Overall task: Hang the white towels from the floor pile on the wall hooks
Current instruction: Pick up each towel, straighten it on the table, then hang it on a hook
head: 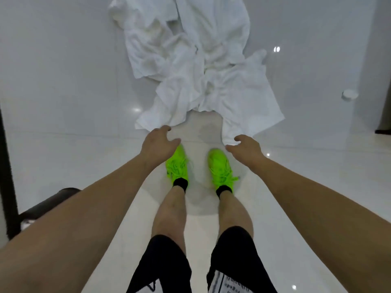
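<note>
A crumpled pile of white terry towels (196, 66) lies spread on the glossy white tiled floor (63, 81), running from the centre up towards 12 o'clock, its near corners just past the person's fingertips. Both hands reach down in front of bright green lace-up shoes (177, 166): the left hand (158, 144) at 10 o'clock of them and the right hand (245, 148) at 2 o'clock, each with loosely curved, spread fingers holding nothing. A small round white cap-like object (349, 94) sits on the floor at 3 o'clock of the pile, well apart.
</note>
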